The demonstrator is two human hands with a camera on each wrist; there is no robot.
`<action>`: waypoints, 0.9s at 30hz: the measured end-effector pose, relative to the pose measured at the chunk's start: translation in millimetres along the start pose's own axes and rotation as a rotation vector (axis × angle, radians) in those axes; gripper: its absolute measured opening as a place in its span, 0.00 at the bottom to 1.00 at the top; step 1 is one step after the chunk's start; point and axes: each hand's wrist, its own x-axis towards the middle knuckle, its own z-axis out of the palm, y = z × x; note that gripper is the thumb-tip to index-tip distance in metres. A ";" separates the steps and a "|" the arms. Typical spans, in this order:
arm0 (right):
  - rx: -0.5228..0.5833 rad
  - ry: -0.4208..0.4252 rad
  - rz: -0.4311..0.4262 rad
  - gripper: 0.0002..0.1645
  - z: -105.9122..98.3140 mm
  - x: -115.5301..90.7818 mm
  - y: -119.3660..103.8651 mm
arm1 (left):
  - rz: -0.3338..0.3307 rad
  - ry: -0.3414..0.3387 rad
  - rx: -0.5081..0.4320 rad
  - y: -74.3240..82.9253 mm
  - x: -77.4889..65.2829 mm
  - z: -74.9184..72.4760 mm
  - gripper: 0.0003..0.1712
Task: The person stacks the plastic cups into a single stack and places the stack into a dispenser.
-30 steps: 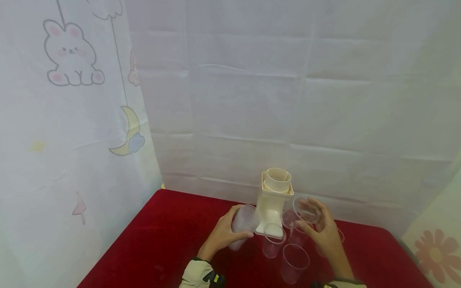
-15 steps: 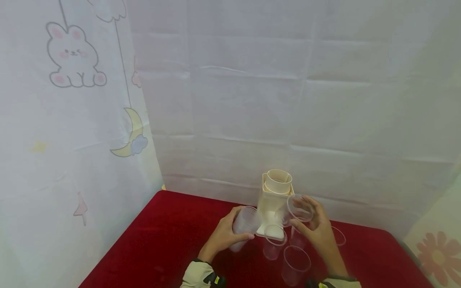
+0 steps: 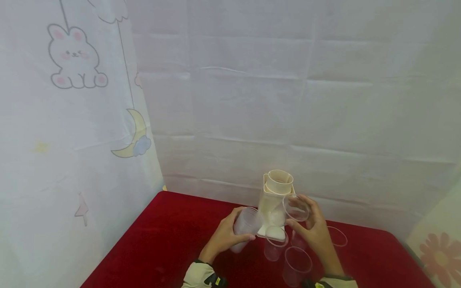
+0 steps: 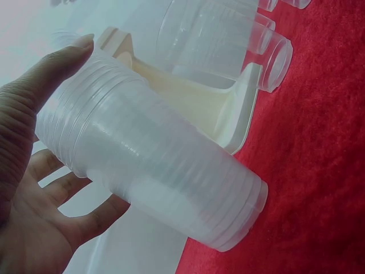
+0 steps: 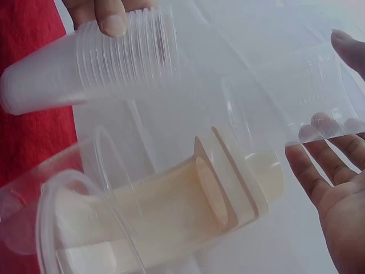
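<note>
My left hand (image 3: 225, 237) grips a stack of nested clear plastic cups (image 4: 159, 154), thumb on one side and fingers on the other. The stack leans, with its rims up. A single clear plastic cup (image 5: 274, 103) is held between the thumb and fingers of my right hand (image 3: 315, 230), tilted and raised above the table. In the head view this cup overlaps a cream-coloured stand with a round collar on top (image 3: 270, 204), which is between and behind my hands. The right wrist view shows both the stack (image 5: 120, 63) and the stand (image 5: 228, 177).
Several clear cups stand on the red-covered table (image 3: 151, 244). One cup (image 3: 274, 248) is right before the stand, another (image 3: 297, 268) nearer the front, and one cup rim (image 3: 346, 239) shows right of my right wrist. A pale hanging sheet (image 3: 230, 120) closes off the back.
My right hand has moved left with its cup, closer to the stand. The left hand keeps hold of the stack in nearly the same place.
</note>
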 end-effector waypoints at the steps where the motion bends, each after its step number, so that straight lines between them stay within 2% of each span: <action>1: 0.000 -0.001 0.001 0.45 0.7 0.4 -0.5 | -0.004 -0.002 -0.002 0.8 -0.1 -0.1 0.46; 9: -0.021 -0.037 -0.006 0.45 9.0 7.2 -1.4 | -0.007 -0.002 0.011 3.4 1.3 -0.9 0.47; 18: -0.064 -0.031 0.044 0.46 17.8 7.9 -0.9 | -0.024 -0.018 -0.008 4.2 -0.1 0.8 0.46; 27: 0.012 -0.064 -0.051 0.48 23.7 13.3 3.1 | -0.008 -0.015 -0.005 6.3 1.3 1.1 0.46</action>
